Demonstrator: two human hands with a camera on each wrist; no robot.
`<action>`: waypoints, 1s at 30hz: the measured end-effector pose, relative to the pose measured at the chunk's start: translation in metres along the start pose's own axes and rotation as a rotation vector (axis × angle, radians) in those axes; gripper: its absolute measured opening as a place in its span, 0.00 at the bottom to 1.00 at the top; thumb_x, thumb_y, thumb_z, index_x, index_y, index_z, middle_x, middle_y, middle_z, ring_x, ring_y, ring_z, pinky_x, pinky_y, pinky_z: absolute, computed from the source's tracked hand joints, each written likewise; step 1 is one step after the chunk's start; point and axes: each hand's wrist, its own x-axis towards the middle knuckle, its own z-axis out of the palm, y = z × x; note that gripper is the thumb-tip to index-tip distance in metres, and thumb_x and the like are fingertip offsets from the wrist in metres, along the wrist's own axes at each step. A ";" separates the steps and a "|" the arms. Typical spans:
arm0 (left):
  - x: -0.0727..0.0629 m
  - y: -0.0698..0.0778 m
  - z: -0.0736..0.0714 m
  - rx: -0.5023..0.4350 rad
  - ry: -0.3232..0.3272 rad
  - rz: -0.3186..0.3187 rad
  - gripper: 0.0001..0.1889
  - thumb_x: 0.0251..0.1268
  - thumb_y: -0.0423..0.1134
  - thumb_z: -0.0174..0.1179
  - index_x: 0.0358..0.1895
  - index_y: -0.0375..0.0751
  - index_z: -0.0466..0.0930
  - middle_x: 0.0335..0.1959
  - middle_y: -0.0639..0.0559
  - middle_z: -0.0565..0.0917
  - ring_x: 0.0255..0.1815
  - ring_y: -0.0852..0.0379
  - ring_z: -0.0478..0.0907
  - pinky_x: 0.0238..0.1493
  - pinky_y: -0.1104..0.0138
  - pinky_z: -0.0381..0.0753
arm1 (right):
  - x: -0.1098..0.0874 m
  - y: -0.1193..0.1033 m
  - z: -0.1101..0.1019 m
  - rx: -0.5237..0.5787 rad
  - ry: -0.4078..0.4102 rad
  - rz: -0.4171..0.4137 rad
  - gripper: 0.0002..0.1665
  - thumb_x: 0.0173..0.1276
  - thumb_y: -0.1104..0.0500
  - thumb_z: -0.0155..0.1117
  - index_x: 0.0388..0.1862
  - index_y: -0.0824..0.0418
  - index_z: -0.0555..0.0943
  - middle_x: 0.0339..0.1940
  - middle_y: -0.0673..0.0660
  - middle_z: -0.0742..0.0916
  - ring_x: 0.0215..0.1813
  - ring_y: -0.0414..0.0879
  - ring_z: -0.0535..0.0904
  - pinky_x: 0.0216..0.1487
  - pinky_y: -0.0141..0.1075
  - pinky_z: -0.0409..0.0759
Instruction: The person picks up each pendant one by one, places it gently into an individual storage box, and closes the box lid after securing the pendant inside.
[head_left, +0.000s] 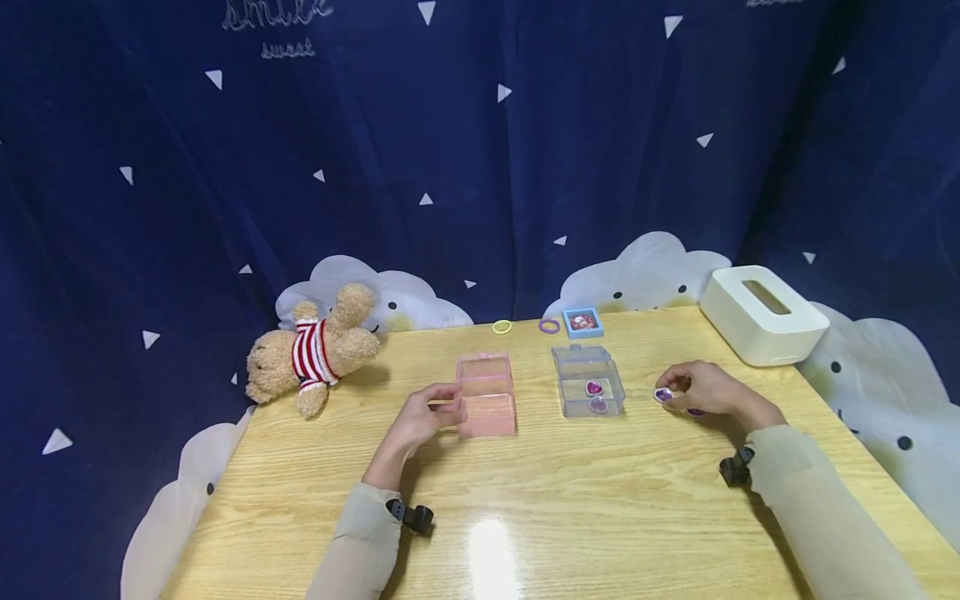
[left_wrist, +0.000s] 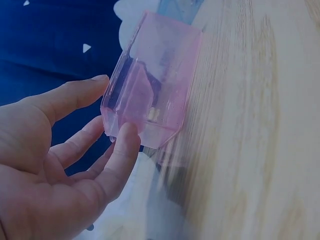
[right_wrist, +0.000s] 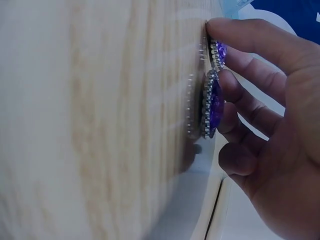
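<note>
A clear pink plastic box [head_left: 486,417] lies with its lid folded back on the table. My left hand [head_left: 424,417] is at its left side, thumb and fingertips touching the edge, fingers loosely bent. To the right, my right hand [head_left: 705,388] pinches a purple gem with a beaded silver rim [head_left: 663,395] between thumb and fingers, low at the tabletop. A second purple gem [right_wrist: 215,107] lies beside those fingers. Between the hands stands a clear grey-blue box [head_left: 572,408], lid folded back, holding a pink heart-shaped gem [head_left: 594,388] and a paler gem [head_left: 597,405].
A teddy bear [head_left: 311,354] in a striped shirt lies at the back left. Along the back are a yellow ring [head_left: 502,327], a purple ring [head_left: 549,327] and a small blue-framed box [head_left: 582,323]. A white tissue box [head_left: 763,321] stands at the back right.
</note>
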 end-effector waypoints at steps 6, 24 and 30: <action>-0.001 0.001 -0.001 0.006 0.008 -0.005 0.30 0.58 0.29 0.70 0.65 0.34 0.75 0.62 0.34 0.77 0.62 0.38 0.79 0.54 0.62 0.86 | 0.000 -0.002 -0.001 -0.008 0.007 0.000 0.19 0.57 0.52 0.78 0.46 0.56 0.85 0.37 0.52 0.84 0.38 0.44 0.74 0.36 0.33 0.74; -0.001 0.002 -0.003 0.027 -0.015 -0.005 0.30 0.59 0.30 0.70 0.67 0.35 0.74 0.61 0.34 0.76 0.62 0.38 0.78 0.56 0.60 0.85 | -0.001 -0.016 -0.006 0.004 0.074 -0.029 0.18 0.61 0.49 0.74 0.47 0.54 0.85 0.40 0.52 0.87 0.39 0.44 0.78 0.38 0.32 0.77; -0.001 0.000 -0.003 0.029 -0.025 0.021 0.31 0.58 0.29 0.70 0.66 0.32 0.73 0.60 0.32 0.77 0.61 0.36 0.79 0.55 0.60 0.86 | 0.002 -0.031 -0.013 0.033 0.090 -0.050 0.18 0.61 0.51 0.74 0.50 0.53 0.85 0.40 0.50 0.87 0.35 0.43 0.75 0.33 0.31 0.75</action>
